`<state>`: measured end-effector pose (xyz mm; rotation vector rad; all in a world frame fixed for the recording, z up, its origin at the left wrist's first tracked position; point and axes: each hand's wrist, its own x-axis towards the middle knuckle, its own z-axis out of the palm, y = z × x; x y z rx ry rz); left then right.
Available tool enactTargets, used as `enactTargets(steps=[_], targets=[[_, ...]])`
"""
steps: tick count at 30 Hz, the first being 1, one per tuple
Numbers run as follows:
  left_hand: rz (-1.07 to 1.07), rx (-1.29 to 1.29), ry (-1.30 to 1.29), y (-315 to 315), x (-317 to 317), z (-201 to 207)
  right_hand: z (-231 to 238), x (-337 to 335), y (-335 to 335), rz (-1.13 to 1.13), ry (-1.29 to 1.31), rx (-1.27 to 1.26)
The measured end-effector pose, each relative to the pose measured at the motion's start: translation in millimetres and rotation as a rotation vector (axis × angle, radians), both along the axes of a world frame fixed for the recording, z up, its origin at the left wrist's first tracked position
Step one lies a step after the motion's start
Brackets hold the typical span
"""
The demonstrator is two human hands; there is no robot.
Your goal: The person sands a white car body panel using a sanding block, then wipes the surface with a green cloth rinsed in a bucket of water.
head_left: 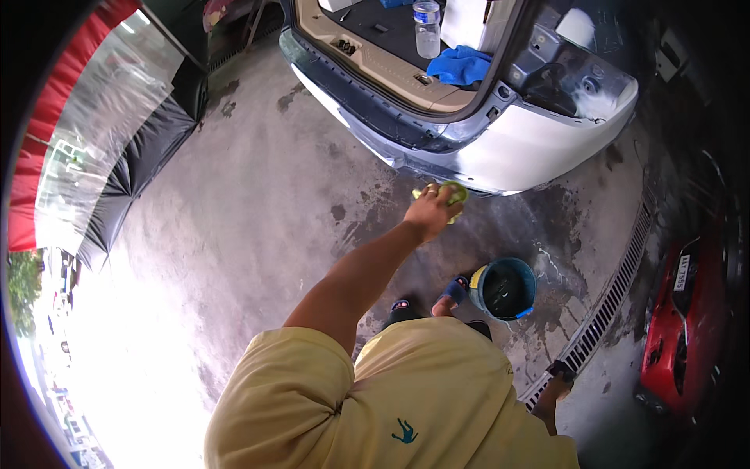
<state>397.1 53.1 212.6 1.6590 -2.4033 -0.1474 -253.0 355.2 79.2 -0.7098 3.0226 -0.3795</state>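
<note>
Left hand (431, 209) is stretched out on a straight arm, fingers curled tight around a yellow-green wash sponge (451, 192) — firm grasp, sponge bulging out past the knuckles. Sponge sits right at the lower edge of the white rear bumper (539, 144) of a car with its tailgate open; whether it actually touches the paint, can't tell.

Right hand (556, 374) hangs low by the person's side near the long metal floor drain grate (617, 293) — too small and dark to tell if it's open or closed, nothing visibly in it.

Round blue plastic bucket (504, 289) stands on the wet concrete floor (258, 227) just beside the person's sandalled foot (455, 292), below the sponge hand. In the open boot: crumpled blue cloth (459, 66) on the sill, clear plastic water bottle (426, 30) upright behind it. Red car (680, 328) parked off to the right.
</note>
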Motion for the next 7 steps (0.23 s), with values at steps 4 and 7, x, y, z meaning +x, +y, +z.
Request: enactTargets(steps=[4,7], targets=[[0.343,0.194,0.124,78.8,52.4,-57.9,45.9,-31.5,-3.7,-0.117,0.041,-0.292],[0.73,0.347,0.215,136.2,102.3,-89.8,57.8,-38.2,-7.1,-0.23,-0.193,-0.555]])
